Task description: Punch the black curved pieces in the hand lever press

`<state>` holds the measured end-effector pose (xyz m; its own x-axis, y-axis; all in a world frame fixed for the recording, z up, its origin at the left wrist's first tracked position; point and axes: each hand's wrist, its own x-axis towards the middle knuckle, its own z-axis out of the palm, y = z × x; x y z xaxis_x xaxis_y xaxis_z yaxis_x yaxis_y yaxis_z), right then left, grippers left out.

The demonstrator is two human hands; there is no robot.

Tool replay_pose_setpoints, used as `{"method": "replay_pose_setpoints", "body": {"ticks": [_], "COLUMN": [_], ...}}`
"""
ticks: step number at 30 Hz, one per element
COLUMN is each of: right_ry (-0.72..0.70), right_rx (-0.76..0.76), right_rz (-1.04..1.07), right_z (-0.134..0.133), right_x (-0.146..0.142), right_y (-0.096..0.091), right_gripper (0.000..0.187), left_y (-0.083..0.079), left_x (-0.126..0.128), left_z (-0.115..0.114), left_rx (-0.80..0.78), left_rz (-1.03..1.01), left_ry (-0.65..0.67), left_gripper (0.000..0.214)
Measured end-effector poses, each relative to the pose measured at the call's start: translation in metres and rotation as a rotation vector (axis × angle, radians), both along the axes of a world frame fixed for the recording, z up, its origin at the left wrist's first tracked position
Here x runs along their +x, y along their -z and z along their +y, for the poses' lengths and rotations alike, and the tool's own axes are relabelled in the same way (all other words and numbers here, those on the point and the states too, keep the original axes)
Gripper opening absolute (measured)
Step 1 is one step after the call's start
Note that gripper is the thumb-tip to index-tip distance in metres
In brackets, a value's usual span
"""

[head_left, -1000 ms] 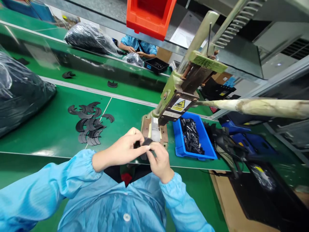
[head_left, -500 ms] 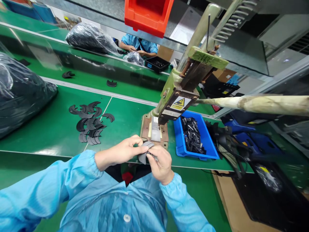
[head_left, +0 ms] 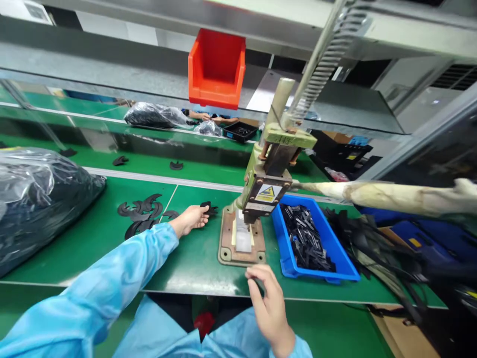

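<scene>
My left hand reaches forward over the green table, fingers together on a black crescent piece that sits low at the table just left of the press. My right hand hovers at the table's front edge below the press base plate, seen from the back with its fingers curled in; what they hold, if anything, is hidden. The green hand press stands upright over a pale block on the plate. A pile of several black crescent pieces lies left of my left hand.
A blue bin of black parts stands right of the press, and the long press lever juts right above it. A big black plastic bag fills the left. A red bin hangs overhead. A co-worker's hands work beyond the conveyor.
My hands, joined on a black piece near my chest, have parted. The left has carried the piece forward to the table beside the press; the right stays near the front edge. The camera tilted up.
</scene>
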<state>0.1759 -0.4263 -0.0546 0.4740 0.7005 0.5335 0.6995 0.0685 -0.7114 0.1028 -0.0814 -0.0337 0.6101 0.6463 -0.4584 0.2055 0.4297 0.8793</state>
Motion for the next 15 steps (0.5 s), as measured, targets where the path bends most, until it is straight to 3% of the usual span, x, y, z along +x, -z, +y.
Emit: {"method": "replay_pose_setpoints", "body": {"ticks": [4, 7, 9, 12, 15], "right_ry": [-0.070, -0.053, -0.005, 0.152, 0.306], "right_rx": [-0.036, -0.033, -0.028, -0.087, -0.337], "right_rz": [-0.056, -0.127, -0.191, -0.257, -0.244], "right_z": [-0.017, -0.033, -0.045, -0.058, -0.059], "right_x": [-0.001, 0.013, 0.036, 0.096, 0.170], "right_y": [-0.016, -0.039, -0.055, -0.069, -0.068], "right_gripper": [0.023, 0.023, 0.020, 0.014, 0.029], "left_y": [-0.016, -0.009, 0.006, 0.029, 0.042], "left_x": [0.058, 0.077, 0.075, 0.057, 0.037], "left_z": [0.043, 0.044, 0.033, 0.011, -0.005], "left_rx": [0.112, 0.185, 0.259, 0.401, 0.662], "left_rz": [-0.060, -0.060, -0.051, -0.065, -0.055], "left_ry": [-0.032, -0.034, -0.028, -0.011, 0.062], "left_gripper": [0.034, 0.033, 0.028, 0.018, 0.014]}}
